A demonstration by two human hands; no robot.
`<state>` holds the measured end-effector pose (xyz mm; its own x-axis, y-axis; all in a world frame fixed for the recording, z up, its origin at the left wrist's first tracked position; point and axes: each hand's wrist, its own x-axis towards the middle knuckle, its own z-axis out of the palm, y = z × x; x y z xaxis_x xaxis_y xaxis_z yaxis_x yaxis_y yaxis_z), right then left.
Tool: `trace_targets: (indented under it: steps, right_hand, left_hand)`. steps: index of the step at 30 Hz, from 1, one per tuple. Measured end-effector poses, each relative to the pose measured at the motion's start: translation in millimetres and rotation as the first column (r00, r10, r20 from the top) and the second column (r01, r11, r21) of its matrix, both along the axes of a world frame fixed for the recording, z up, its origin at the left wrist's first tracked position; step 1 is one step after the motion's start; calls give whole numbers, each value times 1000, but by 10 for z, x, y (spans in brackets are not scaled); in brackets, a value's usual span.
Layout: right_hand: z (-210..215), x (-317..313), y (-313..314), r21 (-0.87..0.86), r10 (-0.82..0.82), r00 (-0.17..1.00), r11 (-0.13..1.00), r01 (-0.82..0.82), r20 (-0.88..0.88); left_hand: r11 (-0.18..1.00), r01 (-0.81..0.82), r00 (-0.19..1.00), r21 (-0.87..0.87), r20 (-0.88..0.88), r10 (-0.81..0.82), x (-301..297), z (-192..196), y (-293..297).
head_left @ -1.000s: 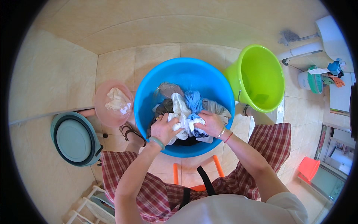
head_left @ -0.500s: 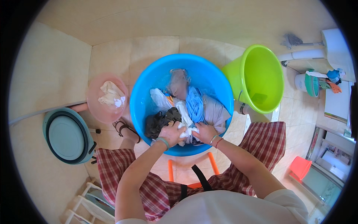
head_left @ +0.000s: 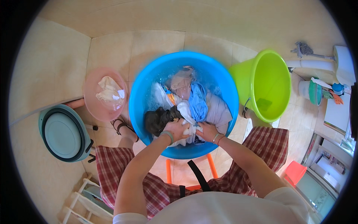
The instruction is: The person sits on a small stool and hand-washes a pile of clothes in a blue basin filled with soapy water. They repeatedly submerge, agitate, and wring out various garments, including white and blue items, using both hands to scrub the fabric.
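A big round blue basin (head_left: 138, 89) in front of me holds wet laundry in sudsy water. Near its front rim, my left hand (head_left: 175, 128) and my right hand (head_left: 207, 131) face each other, fingers closed on a white cloth (head_left: 191, 129) bunched between them. A dark garment (head_left: 156, 118) lies beside my left hand. To the right of the white cloth are a light blue cloth (head_left: 197, 100) and a pale grey one (head_left: 217, 112). Farther back, a beige cloth (head_left: 181, 83) is partly under water. My fingertips are partly hidden in the folds.
On the left stand a pink translucent basin (head_left: 89, 106) holding a cream cloth (head_left: 109, 89) and a grey-green folding basin (head_left: 61, 138). A lime-green bucket (head_left: 238, 72) tilts at the right, by my foot. Orange stool legs (head_left: 212, 164) show below the blue basin.
Both hands stay at the white cloth, their fingers slightly shifted and the cloth bunched differently between them. The whole view has shifted a little.
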<state>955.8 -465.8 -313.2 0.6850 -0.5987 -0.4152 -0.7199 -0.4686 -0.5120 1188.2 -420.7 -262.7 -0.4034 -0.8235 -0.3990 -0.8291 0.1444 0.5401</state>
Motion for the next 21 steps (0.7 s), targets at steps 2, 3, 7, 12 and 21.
trace_targets:
  steps: [2, 3, 7, 12, 21]
  right_hand:
    - [243, 78, -107, 73, 77, 996, 995, -74, -43]
    - [426, 175, -230, 205, 224, 965, 959, -193, -135]
    - [1230, 792, -952, 251, 363, 817, 928, -275, -449]
    - [579, 1097, -1273, -327, 75, 993, 944, -42, 88]
    - [103, 740, -1443, 123, -18, 829, 987, 104, -560]
  left_hand:
    - [999, -1, 1000, 32, -3, 1, 47, 147, 20]
    - [993, 11, 1000, 116, -10, -10, 80, 257, -4]
    - [968, -132, 968, 211, -182, 172, 317, 382, -351]
    - [811, -586, 777, 1, -283, 562, 605, -75, -865]
    - [784, -499, 867, 369, 189, 462, 535, -579, -643]
